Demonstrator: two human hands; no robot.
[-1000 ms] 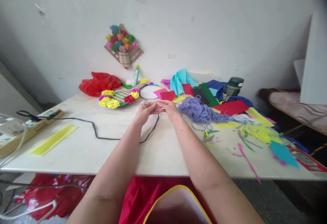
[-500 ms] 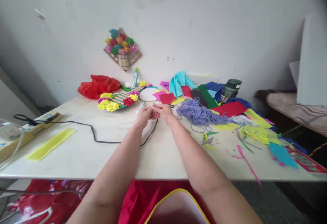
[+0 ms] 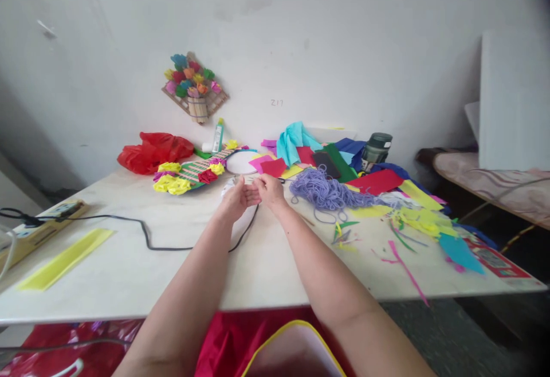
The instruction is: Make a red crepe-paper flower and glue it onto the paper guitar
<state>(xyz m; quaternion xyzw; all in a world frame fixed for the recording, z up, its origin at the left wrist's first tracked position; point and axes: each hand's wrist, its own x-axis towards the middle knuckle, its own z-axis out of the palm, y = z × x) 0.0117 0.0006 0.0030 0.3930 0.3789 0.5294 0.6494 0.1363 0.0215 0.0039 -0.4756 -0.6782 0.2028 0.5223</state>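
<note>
My left hand (image 3: pixel 241 198) is above the middle of the table, palm turned inward, its fingers pressed together and pointing at the other hand. Close beside it, my right hand (image 3: pixel 270 191) has its fingers curled in. Anything small in either hand is too hidden to make out. Partly behind my left hand lies a white object (image 3: pixel 227 185). Just beyond the hands are a white hoop with a blue edge (image 3: pixel 241 162) and a woven, guitar-shaped craft piece (image 3: pixel 195 172) trimmed with yellow, red and purple paper flowers.
A black cord (image 3: pixel 148 239) runs from the power strip (image 3: pixel 64 219) toward my hands. Purple yarn (image 3: pixel 329 189), coloured paper sheets (image 3: pixel 380 181), scraps and a dark bottle (image 3: pixel 377 150) lie right. A red bag (image 3: pixel 154 152), glue bottle (image 3: pixel 218 135) and yellow strip (image 3: pixel 66 259) are left.
My hands, touching at the fingertips before, are now slightly apart. The whole view has shifted, so the table's things appear farther left.
</note>
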